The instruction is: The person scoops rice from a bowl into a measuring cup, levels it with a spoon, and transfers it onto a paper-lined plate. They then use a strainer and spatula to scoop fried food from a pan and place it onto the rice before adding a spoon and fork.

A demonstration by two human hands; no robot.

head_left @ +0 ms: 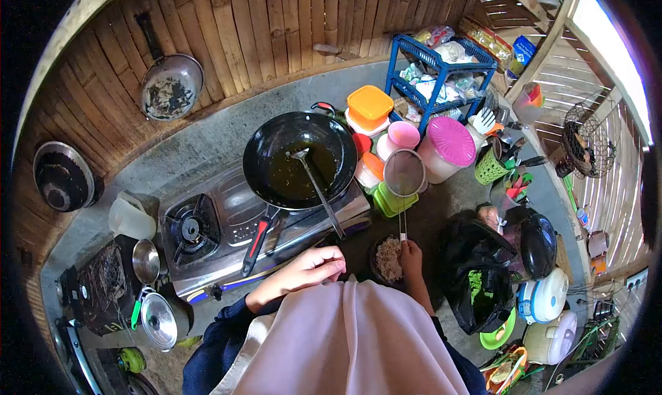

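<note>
My right hand [411, 258] grips the thin handle of a round mesh strainer [405, 173], whose mesh end points away from me over the counter. Just left of that hand sits a dark bowl [376, 271] with a pale, crumbly food [390, 257] in it. My left hand [318, 267] is held by the stove's front edge, its fingers curled in, and I see nothing in it. A black wok [262, 167] with dark oil stands on the stove's right side. In it a metal spatula [317, 188] leans, its handle over the near rim.
The stove [234, 223] has a bare left burner [191, 229]. Plastic tubs, including a pink-lidded container [448, 147], stand behind the strainer near a blue rack [434, 71]. At right are a black plastic bag [476, 278] and a rice cooker [545, 295]. Pots [162, 319] sit at left.
</note>
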